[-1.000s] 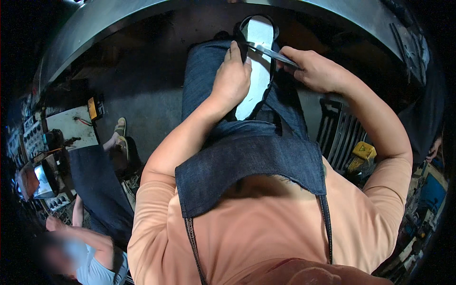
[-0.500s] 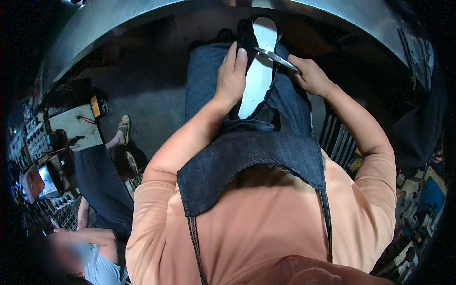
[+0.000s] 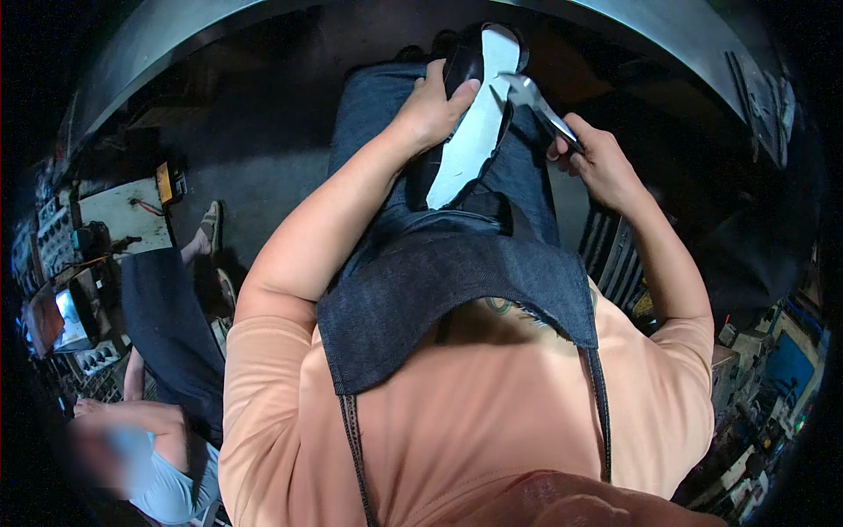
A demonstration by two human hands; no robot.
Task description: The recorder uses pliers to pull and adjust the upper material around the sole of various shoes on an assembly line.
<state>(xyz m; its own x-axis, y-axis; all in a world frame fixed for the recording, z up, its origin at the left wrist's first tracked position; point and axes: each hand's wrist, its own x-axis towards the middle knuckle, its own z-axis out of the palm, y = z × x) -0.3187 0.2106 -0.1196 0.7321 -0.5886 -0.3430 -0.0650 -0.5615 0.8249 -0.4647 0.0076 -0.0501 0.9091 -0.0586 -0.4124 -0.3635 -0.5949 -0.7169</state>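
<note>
Leftmost of the work: left hand [image 3: 430, 110], part-closed along the left flank of a dark shoe [image 3: 464, 68], thumb laid over the rim, fingers along the outer side; firmness of hold cannot be judged. Shoe lies sole-up across the denim-clad thighs [image 3: 373, 114], its pale sole board [image 3: 470, 136] showing. Long axis slants from near the apron [image 3: 457, 277], lower left, to the far end, upper right. Next, a metal hand tool [image 3: 549, 114], head at the board's right edge, nearer the far end, handle sloping down and right. Right hand [image 3: 601, 167] is curled around that handle; shoe lies to its left. Left hand is the nearer to the shoe.

Unclear: tool head slightly blurred, contact uncertain; handle end covered by the right hand; dark upper merges with shadow.
</note>
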